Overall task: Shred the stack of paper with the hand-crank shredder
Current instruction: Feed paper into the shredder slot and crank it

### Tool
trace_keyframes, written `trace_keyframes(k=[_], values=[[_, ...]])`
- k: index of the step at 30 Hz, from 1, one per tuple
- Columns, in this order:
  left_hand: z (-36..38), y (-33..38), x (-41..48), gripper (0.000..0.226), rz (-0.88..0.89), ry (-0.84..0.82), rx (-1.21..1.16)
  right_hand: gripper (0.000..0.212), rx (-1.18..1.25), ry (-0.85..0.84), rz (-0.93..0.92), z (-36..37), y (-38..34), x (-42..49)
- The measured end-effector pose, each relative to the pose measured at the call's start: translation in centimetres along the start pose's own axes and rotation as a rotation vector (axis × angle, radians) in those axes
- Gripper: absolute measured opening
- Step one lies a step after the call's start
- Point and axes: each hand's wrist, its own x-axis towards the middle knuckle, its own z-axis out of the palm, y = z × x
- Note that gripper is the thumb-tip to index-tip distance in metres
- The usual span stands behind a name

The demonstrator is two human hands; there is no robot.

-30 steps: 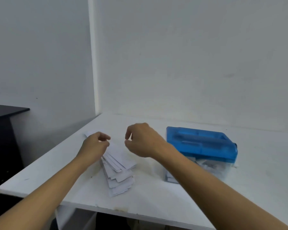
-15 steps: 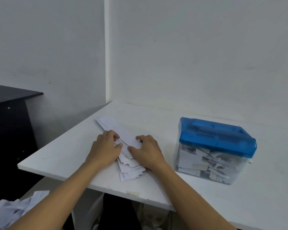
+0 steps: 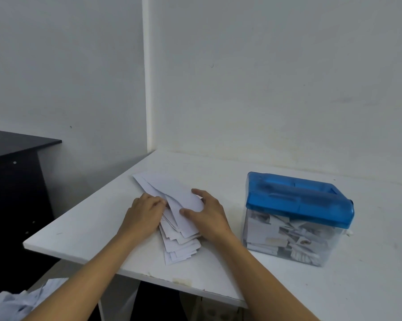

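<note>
A fanned stack of white paper slips (image 3: 172, 239) lies on the white table (image 3: 84, 230) near its front left edge. My left hand (image 3: 144, 214) rests on the stack's left side, its fingers curled into the edges of the slips. My right hand (image 3: 209, 216) holds the near end of the top slip (image 3: 172, 188) between thumb and forefinger. Right of the hands stands the hand-crank shredder, with a blue lid (image 3: 299, 200) on a clear bin (image 3: 288, 239) holding paper shreds. Its crank is not visible.
Two white walls meet in a corner just behind the table. A black cabinet (image 3: 14, 181) stands to the left, lower than the table. Crumpled white paper (image 3: 17, 302) lies below the table's front left edge.
Both hands came down from above the stack onto it. The right hand has since spread its thumb and forefinger around the top slip. The camera view shifted left and down.
</note>
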Motion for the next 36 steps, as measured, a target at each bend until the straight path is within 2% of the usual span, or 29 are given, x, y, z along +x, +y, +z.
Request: trace_keyframes(k=[3,7,11,14,19,21,23,24,26,29,31,33,36], values=[[-0.2,0.0,0.0,0.038,-0.010,0.007,-0.093,0.068,-0.037,-0.028,-0.024,0.2,0.0,0.0],[-0.2,0.3,-0.2,0.022,-0.001,0.022,-0.085,0.060,-0.012,0.002,-0.027,0.1,0.1,0.0],[0.0,0.3,-0.3,0.024,-0.030,0.045,-0.061,0.051,0.027,0.035,-0.019,0.2,0.1,0.1],[-0.1,0.2,-0.5,0.017,-0.044,0.062,-0.075,0.043,0.070,0.052,0.000,0.5,-0.2,0.1],[-0.5,1.0,-0.9,0.010,0.054,0.190,-0.160,0.033,0.139,0.080,-0.055,-0.1,-1.4,0.2],[-1.1,2.9,-1.0,0.024,0.049,0.123,-0.280,0.031,0.184,0.072,-0.120,-0.3,-2.8,0.2],[-2.1,5.5,-1.0,0.033,0.005,0.016,-0.443,0.034,0.219,0.028,-0.195,-0.8,-4.4,0.0],[-2.4,6.7,-0.7,0.029,0.021,0.001,-0.508,0.036,0.230,0.010,-0.234,-1.2,-5.3,-0.2],[-3.5,8.6,-0.5,0.019,0.091,0.030,-0.615,0.044,0.229,0.008,-0.310,-2.5,-7.1,-0.4],[-5.1,11.5,-0.4,0.027,0.179,0.068,-0.703,0.064,0.137,0.101,-0.378,-6.4,-10.1,-0.9],[-5.6,14.0,-0.3,0.030,0.227,0.072,-0.746,0.065,0.035,0.159,-0.361,-9.9,-11.4,-1.2],[-5.6,16.5,-0.1,0.035,0.267,0.058,-0.788,0.050,-0.039,0.149,-0.304,-13.0,-11.8,-1.6],[-4.8,20.2,0.1,0.034,0.343,-0.012,-0.786,0.015,-0.131,0.156,-0.242,-17.3,-11.1,-2.3]])
